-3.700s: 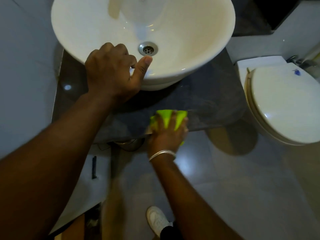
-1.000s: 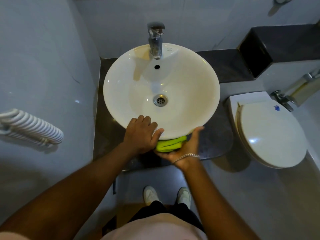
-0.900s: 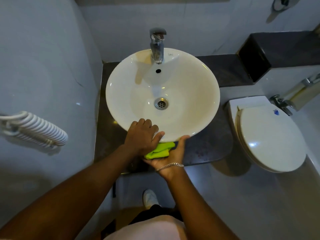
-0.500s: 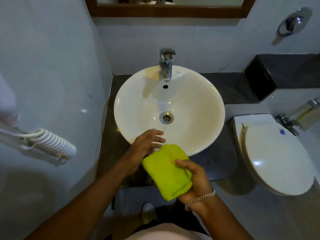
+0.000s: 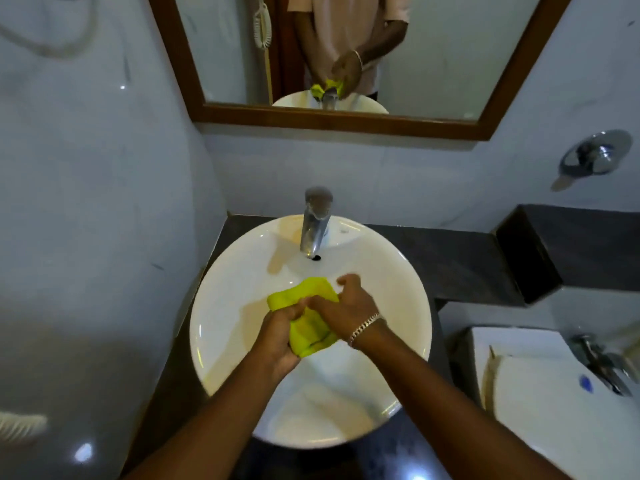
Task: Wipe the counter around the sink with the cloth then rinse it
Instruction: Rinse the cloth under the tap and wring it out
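Observation:
A bright green cloth (image 5: 308, 320) hangs bunched over the middle of the white round sink bowl (image 5: 225, 327), held between both hands. My left hand (image 5: 280, 337) grips its lower left part from below. My right hand (image 5: 343, 310), with a silver bracelet at the wrist, pinches its right edge. The chrome tap (image 5: 314, 220) stands at the back of the bowl, just beyond the cloth; no water is seen running. The dark stone counter (image 5: 453, 261) runs around the bowl.
A wood-framed mirror (image 5: 339, 123) hangs above the tap. A white toilet (image 5: 540, 410) stands at the lower right, with a raised dark ledge (image 5: 571, 247) behind it and a chrome wall fitting (image 5: 595, 157) above. The tiled wall is close on the left.
The cloth has come up from the counter's front edge to over the bowl. My left hand left the sink rim and took hold of the cloth. The view tilted up to the mirror.

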Available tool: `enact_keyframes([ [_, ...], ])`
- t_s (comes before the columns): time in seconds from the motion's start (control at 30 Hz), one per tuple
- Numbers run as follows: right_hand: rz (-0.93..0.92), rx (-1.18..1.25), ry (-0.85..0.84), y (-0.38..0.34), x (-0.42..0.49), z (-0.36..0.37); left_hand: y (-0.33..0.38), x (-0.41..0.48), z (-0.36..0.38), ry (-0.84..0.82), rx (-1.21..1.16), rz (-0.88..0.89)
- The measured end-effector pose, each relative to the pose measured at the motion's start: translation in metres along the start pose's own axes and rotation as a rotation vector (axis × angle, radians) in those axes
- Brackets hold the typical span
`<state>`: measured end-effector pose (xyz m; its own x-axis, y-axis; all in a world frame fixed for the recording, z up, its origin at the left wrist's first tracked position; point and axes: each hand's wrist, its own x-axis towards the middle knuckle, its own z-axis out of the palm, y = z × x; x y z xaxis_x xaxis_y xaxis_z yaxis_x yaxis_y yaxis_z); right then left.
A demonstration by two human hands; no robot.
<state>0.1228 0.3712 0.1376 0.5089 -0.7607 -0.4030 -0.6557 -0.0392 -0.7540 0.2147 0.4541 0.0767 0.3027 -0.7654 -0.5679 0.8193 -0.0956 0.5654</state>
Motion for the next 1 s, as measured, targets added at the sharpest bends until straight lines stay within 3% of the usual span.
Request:
enact_keyframes([
  [0.1,-0.317,-0.230,0.189,-0.017,0.049,-0.035,0.006,0.035,0.003,0.097,0.064,0.070],
  [0.23,-0.566,-0.575,0.091,-0.052,0.103,-0.041,0.010,0.070,0.000,0.153,0.042,0.051],
  [0.33,-0.598,-0.785,0.054,-0.064,0.126,-0.030,0.018,0.087,0.002,0.102,-0.036,-0.041],
  [0.47,-0.631,-0.847,0.140,-0.077,0.139,-0.033,0.032,0.099,-0.002,0.108,-0.073,-0.115],
  [0.6,-0.758,-0.809,0.234,-0.087,0.146,-0.045,0.035,0.116,-0.006,0.143,-0.042,-0.161],
  [0.83,-0.713,-0.768,0.233,-0.080,0.143,-0.039,0.020,0.131,-0.020,0.182,-0.083,-0.182],
  [0.93,-0.585,-0.537,0.179,-0.059,0.125,-0.020,0.017,0.125,-0.023,0.279,-0.111,-0.169],
  [1.0,-0.564,-0.194,0.161,-0.042,0.097,0.002,0.017,0.120,-0.024,0.333,-0.119,-0.126],
])
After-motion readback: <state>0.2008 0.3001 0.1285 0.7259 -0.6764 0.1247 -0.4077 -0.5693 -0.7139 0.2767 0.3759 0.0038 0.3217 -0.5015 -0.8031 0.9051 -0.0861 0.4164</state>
